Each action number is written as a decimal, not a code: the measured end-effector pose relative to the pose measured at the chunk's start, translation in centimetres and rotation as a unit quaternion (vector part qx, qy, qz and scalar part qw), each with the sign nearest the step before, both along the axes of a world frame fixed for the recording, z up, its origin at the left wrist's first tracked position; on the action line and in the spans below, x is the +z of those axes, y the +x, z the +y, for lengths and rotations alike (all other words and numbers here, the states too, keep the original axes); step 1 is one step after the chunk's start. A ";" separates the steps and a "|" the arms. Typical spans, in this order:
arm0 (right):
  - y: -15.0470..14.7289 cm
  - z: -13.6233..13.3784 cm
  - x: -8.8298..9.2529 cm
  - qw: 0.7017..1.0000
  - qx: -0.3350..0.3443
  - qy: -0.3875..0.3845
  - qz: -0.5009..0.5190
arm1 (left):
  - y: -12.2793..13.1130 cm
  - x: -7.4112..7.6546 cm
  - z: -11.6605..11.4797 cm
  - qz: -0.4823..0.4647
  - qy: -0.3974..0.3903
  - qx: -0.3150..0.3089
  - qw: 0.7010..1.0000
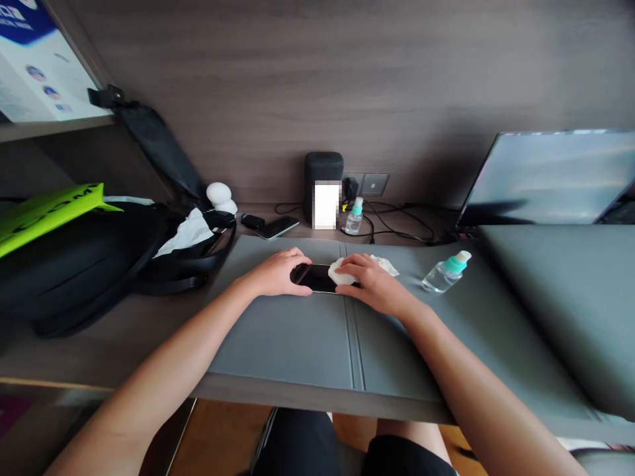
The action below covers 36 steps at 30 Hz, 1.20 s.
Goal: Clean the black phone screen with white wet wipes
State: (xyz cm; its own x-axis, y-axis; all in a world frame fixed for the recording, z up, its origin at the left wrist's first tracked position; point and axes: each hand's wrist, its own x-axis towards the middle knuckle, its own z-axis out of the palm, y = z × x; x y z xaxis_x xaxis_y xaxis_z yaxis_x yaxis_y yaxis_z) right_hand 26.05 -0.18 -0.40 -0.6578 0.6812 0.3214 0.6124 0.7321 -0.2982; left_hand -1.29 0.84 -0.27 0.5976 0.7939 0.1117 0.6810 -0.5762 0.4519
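A black phone lies flat on the grey desk mat. My left hand grips its left end with curled fingers. My right hand presses a white wipe onto the phone's right end, fingers closed on the wipe. A second crumpled white wipe lies on the mat just beyond my right hand.
A small spray bottle with a teal cap lies tipped on the mat to the right. Another small bottle, a black speaker, cables and a second phone sit by the wall. A black bag fills the left; a laptop stands right.
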 end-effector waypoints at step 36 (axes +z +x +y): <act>-3.6 -1.5 0.2 0.998 0.002 0.046 -0.036 | -1.7 -1.3 1.0 -0.024 0.038 0.004 0.999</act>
